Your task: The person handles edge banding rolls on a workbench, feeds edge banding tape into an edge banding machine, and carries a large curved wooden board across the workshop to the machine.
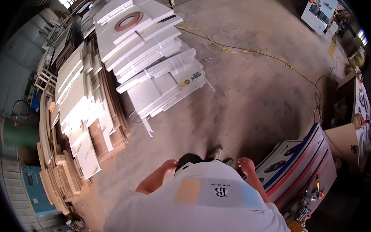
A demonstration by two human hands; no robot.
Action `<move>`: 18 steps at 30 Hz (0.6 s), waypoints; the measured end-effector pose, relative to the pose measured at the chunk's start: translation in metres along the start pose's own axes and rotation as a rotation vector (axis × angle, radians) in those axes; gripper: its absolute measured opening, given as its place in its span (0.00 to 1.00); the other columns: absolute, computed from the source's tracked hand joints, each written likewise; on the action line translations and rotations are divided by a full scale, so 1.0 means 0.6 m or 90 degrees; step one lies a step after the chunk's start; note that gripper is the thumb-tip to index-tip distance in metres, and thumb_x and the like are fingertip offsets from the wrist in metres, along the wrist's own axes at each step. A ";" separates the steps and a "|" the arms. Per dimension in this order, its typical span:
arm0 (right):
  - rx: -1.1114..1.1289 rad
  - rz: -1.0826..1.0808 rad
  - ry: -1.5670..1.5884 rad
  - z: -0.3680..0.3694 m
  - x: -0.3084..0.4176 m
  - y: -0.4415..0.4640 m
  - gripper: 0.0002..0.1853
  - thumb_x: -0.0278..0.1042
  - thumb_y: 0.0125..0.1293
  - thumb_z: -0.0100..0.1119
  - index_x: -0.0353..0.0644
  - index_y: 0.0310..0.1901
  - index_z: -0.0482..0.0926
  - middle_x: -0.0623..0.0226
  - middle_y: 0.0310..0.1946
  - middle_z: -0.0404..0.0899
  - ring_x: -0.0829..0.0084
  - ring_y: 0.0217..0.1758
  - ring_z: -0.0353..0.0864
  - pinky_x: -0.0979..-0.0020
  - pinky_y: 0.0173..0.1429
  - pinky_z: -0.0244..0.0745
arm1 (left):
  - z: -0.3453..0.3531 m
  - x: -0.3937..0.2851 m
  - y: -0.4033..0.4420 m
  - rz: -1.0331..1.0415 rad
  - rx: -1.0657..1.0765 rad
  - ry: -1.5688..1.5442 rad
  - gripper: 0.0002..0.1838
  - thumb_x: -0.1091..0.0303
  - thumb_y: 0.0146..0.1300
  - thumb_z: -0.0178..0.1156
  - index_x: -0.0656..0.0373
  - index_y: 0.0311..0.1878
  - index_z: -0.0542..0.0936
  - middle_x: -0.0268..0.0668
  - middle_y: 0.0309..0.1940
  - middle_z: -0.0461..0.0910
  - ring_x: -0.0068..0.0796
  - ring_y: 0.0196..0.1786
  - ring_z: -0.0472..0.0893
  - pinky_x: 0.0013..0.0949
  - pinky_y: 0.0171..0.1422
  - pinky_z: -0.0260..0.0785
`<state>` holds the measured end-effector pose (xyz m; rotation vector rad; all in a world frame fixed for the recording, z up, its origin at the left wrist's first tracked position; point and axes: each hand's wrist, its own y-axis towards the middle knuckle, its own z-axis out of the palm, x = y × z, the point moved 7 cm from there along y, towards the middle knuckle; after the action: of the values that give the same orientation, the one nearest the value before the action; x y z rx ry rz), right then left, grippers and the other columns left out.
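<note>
My left hand [171, 165] hangs beside my body with nothing visible in it. Its fingers are loosely bent, not closed into a fist. On the other side, my right hand [246, 164] also hangs free, fingers loosely bent and holding nothing that I can see. Closest to my right hand is a stack of large panels [286, 163] with blue and red edges. Neither hand seems to touch anything. A white shirt [197, 213] with printed lettering covers my torso, and one shoe [216, 153] shows on the floor below.
White boards [153, 91] lie in stacks ahead on the left, with a brown ring of tape [128, 21] on top. Brown and white panels [89, 111] are piled further left. A yellow cable [256, 52] crosses the concrete floor [245, 98]. A white machine [318, 16] stands far right.
</note>
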<state>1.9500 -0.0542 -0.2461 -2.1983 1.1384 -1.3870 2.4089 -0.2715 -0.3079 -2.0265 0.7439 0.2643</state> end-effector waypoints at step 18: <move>0.082 -0.064 -0.137 -0.359 0.357 0.635 0.16 0.43 0.70 0.56 0.38 0.36 0.85 0.62 0.34 0.86 0.67 0.39 0.85 0.63 0.46 0.77 | -0.564 -0.123 0.603 -0.093 -0.042 -0.151 0.14 0.56 0.68 0.57 0.55 0.40 0.84 0.42 0.35 0.86 0.39 0.35 0.85 0.43 0.39 0.75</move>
<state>1.6356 -0.4268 -0.2427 -2.2723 0.8508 -1.1905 2.0981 -0.6623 -0.3433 -2.0557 0.4418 0.4406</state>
